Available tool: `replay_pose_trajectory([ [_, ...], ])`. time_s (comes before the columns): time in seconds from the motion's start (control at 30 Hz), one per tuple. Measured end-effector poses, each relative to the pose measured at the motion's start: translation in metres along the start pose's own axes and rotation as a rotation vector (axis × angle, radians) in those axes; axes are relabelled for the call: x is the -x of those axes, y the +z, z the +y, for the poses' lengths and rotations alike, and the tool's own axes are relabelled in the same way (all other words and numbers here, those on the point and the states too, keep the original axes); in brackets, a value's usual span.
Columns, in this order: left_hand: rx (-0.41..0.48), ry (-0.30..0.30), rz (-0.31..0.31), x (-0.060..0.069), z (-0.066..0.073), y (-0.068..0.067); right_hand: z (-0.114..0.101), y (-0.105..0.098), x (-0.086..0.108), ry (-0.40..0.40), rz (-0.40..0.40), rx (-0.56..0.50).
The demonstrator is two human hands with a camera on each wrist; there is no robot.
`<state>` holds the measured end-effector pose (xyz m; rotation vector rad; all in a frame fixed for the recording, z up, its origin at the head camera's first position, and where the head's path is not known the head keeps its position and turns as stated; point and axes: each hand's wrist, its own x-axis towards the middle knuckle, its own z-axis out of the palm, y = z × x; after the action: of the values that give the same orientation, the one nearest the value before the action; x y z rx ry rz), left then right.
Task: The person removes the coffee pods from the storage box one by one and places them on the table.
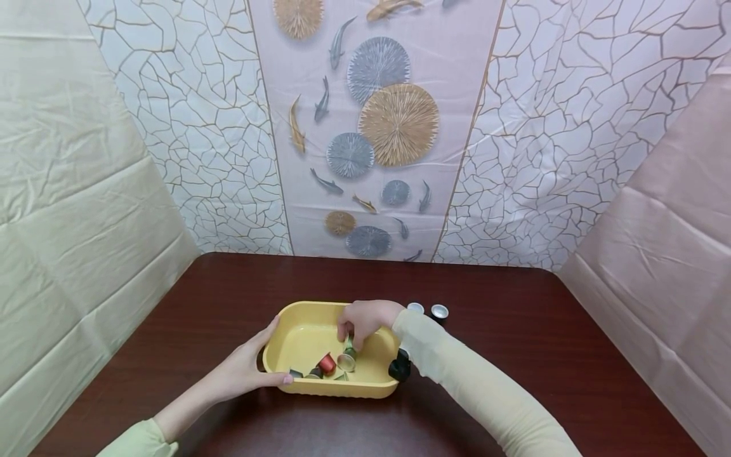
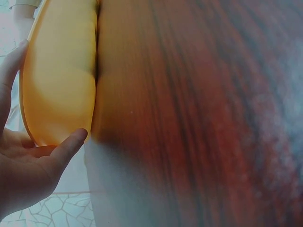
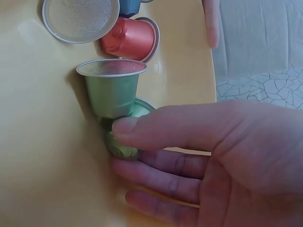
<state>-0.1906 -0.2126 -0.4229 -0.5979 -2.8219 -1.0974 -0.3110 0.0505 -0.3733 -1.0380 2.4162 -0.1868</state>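
We seem partway: left hand [image 1: 251,367] grips the tub [image 1: 337,390], right hand [image 1: 365,318] pinches a green pod [image 3: 122,149]; red pod [image 1: 327,364] inside, two pods [image 1: 439,311] past the far right corner.

The tub [image 1: 337,388] sits on the table [image 1: 171,355], and the wall cloth [image 1: 351,219] is behind. The left hand [image 1: 251,365] is at the tub's left end, with its thumb on the front edge. The right hand [image 1: 362,318] comes in over the right side, and one cup [image 3: 124,147] is between its thumb and fingers. More cups [image 1: 327,364] lie in the tub, near the front. Two other cups [image 1: 439,311] are on the table, past the tub's back right corner, side by side.
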Motion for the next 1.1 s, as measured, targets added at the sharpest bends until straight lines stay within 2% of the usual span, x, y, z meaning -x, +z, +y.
replay_pose_trajectory([
  [0.3,0.009,-0.021,-0.008,-0.001,0.000,0.001,0.002,-0.002,0.003,-0.031,-0.001,-0.031],
  [0.53,-0.011,0.003,0.000,0.000,0.000,0.001,0.004,-0.010,0.009,-0.089,0.002,-0.065],
  [0.63,-0.003,-0.007,-0.003,0.000,0.000,0.001,0.004,-0.014,0.014,-0.105,0.007,-0.082],
  [0.87,-0.003,-0.005,-0.009,-0.001,0.000,0.000,0.007,-0.022,0.026,-0.141,0.069,-0.092],
  [1.1,-0.006,0.004,-0.007,0.000,0.001,-0.001,0.017,-0.028,0.040,-0.133,0.147,-0.161],
])
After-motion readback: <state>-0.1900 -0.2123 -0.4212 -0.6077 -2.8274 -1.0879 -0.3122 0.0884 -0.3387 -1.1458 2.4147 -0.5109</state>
